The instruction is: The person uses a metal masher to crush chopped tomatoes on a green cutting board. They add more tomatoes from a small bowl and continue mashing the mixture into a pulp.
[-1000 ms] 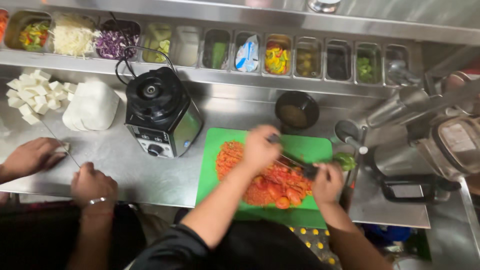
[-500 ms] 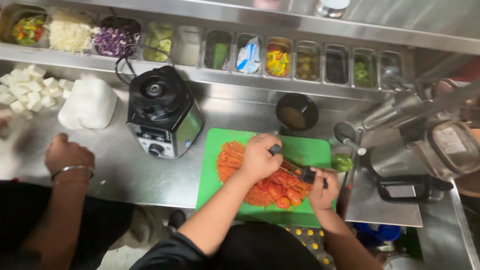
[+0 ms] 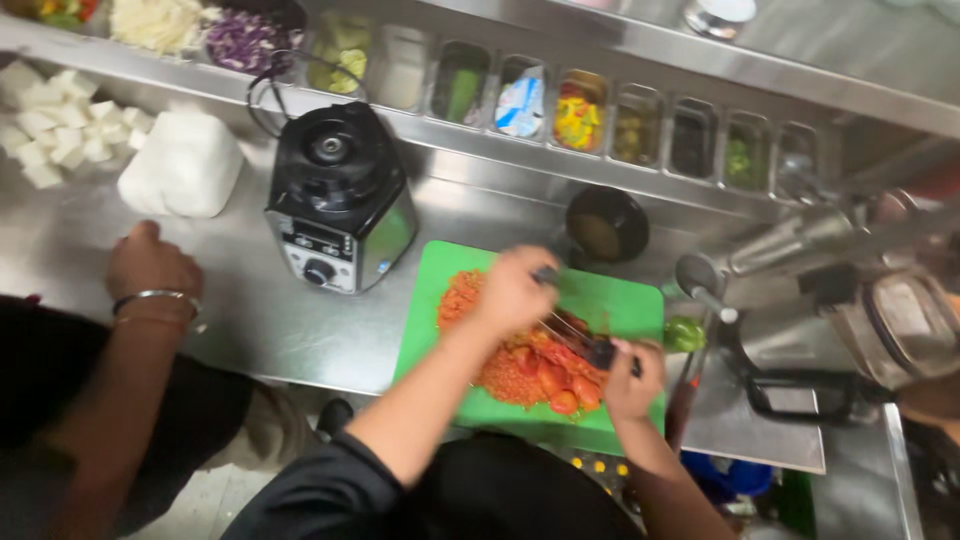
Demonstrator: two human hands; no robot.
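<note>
Right hand [image 3: 632, 378] grip closed around the dark handle of a steel knife [image 3: 575, 338]; left hand [image 3: 515, 290] presses flat, fingers curled, on its blade tip. Chopped red tomato pieces [image 3: 530, 368] lie beneath on the green plastic cutting board [image 3: 625, 305]. Steel desk [image 3: 300, 325] also carries a black blender base [image 3: 338, 195]; another person's hand [image 3: 150, 265] rests nearby.

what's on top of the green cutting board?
On the green cutting board: a pile of chopped red tomato, with bigger pieces toward the near edge. The left hand presses the knife; the right hand grips its handle. Whatever lies under the hands is hidden.
</note>
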